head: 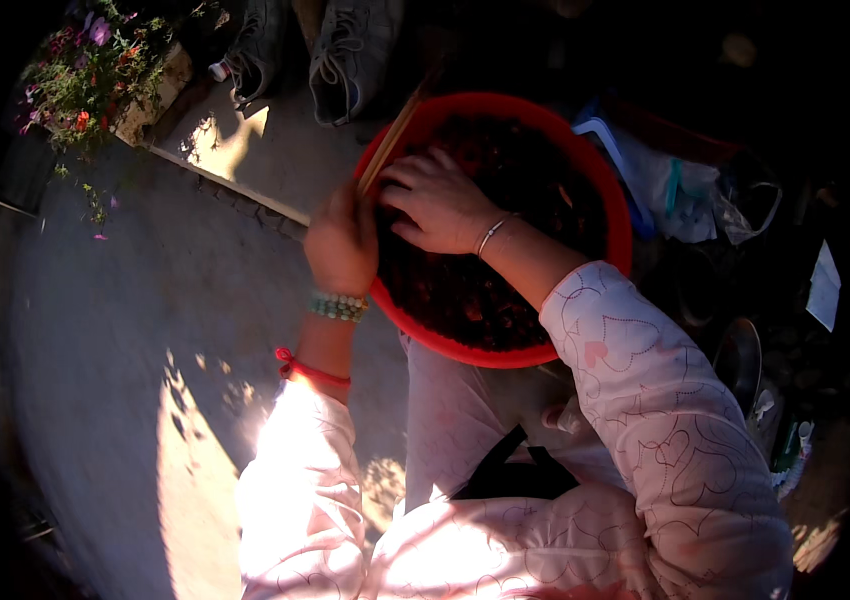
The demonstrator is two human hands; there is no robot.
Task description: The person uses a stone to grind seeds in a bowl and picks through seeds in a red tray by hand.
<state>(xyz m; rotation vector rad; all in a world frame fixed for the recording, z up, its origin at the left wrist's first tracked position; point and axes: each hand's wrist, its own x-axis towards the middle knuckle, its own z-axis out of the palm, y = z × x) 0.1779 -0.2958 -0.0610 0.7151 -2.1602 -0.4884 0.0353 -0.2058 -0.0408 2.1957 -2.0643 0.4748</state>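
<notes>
A round red plastic basin (622,217) sits before me, filled with dark, loose material (462,315) whose kind the shade hides. At the basin's left rim, my left hand (342,244) is closed around a slim wooden stick (393,139), which slants up and away over the rim. My right hand (436,201) reaches across the basin from the right, palm down and fingers apart, over the dark material near the stick's lower end. Whether its fingertips touch the stick or the contents is hard to tell.
Grey sneakers (354,56) stand beyond the basin, on a low concrete step (275,150). Flowering plants (87,82) grow at the upper left. On the right lie clear plastic bags (687,195), a white piece of paper (824,287) and, lower down, a ribbed white tube (792,472).
</notes>
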